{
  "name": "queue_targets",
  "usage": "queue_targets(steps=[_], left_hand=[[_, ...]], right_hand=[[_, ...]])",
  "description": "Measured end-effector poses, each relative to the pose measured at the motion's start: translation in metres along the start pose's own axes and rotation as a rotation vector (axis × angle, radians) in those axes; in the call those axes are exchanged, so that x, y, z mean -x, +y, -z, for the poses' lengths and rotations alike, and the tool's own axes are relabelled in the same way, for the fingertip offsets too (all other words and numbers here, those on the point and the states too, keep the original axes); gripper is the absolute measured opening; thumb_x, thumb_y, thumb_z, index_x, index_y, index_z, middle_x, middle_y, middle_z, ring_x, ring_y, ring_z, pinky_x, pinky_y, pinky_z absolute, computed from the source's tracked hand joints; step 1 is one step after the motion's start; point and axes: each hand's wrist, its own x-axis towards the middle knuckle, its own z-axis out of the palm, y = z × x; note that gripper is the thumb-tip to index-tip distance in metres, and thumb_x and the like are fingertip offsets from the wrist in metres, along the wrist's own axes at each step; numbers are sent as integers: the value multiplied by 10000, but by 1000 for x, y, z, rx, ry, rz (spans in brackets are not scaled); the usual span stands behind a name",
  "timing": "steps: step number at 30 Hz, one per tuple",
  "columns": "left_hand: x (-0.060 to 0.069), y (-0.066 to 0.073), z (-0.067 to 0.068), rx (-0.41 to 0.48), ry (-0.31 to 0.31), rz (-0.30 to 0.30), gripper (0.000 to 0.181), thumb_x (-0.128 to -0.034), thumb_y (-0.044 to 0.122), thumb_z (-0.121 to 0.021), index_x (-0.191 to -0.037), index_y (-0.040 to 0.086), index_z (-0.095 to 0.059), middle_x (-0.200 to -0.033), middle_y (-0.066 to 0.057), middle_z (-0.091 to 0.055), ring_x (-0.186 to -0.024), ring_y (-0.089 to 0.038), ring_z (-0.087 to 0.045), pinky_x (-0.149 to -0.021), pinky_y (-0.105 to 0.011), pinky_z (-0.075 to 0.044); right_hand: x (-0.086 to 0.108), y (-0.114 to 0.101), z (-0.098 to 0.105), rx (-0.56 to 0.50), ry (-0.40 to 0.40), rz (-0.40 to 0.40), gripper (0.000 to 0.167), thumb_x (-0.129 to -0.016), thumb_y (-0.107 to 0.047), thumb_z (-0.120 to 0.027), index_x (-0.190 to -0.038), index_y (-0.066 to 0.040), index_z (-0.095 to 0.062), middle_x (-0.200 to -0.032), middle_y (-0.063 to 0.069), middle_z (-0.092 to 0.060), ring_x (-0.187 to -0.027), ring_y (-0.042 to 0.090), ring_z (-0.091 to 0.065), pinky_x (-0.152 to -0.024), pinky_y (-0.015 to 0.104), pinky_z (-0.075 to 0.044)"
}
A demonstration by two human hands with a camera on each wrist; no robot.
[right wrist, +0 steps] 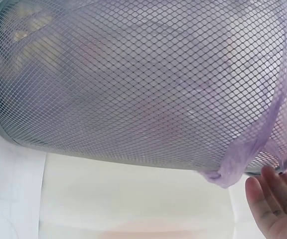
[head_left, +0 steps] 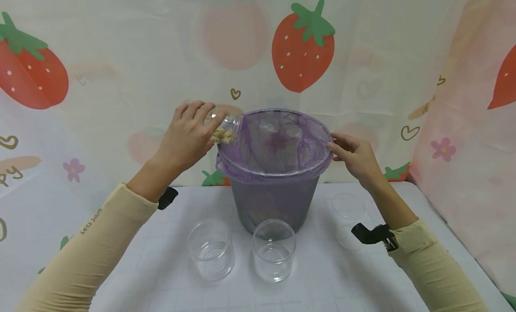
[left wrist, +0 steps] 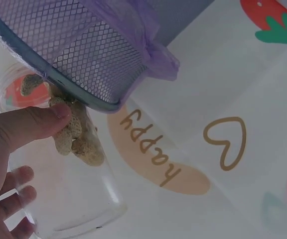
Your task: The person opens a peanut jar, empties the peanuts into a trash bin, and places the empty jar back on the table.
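Note:
In the head view my left hand [head_left: 189, 135] grips a clear jar [left wrist: 91, 194] tipped on its side, its mouth at the left rim of a mesh waste bin [head_left: 274, 200]. Several peanuts in their shells [left wrist: 76, 132] lie inside the jar near its mouth. A thin purple bin bag [head_left: 270, 180] lines the bin and folds over its rim. On the bin's right side, my right hand [head_left: 356, 157] pinches the bagged rim between thumb and fingers. Through the mesh in the right wrist view, blurred yellowish shapes [right wrist: 34, 42] show at the bin's bottom.
Two clear jars without lids, a left one [head_left: 211, 262] and a right one [head_left: 278, 262], stand in front of the bin on the white table [head_left: 161, 267]. Clear round lids [head_left: 348, 207] lie to the right. A strawberry-print backdrop [head_left: 169, 48] hangs behind.

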Motion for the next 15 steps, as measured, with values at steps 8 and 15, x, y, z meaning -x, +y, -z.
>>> queue_targets(steps=[8, 15], left_hand=[[-2, 1, -1, 17, 30, -4, 640, -705, 135, -848, -1271, 108, -549, -1221, -184, -614, -1144, -374, -556, -953, -504, -458], [-8, 5, -4, 13, 88, -47, 535, -757, 87, -791, -1247, 116, -578, -1187, -168, -625, -1110, -354, -560, -962, -481, -447]], right_hand=[[0, 1, 0, 11, 3, -16, 507, -972, -276, -605, -1389, -4, -512, -1025, -87, -626, -851, -33, -633, -779, 130, -550], [0, 1, 0, 16, -4, -11, 515, -972, -289, -602, -1389, -1, -510, -1060, -45, -636, -856, -32, -635, -783, 131, -550]])
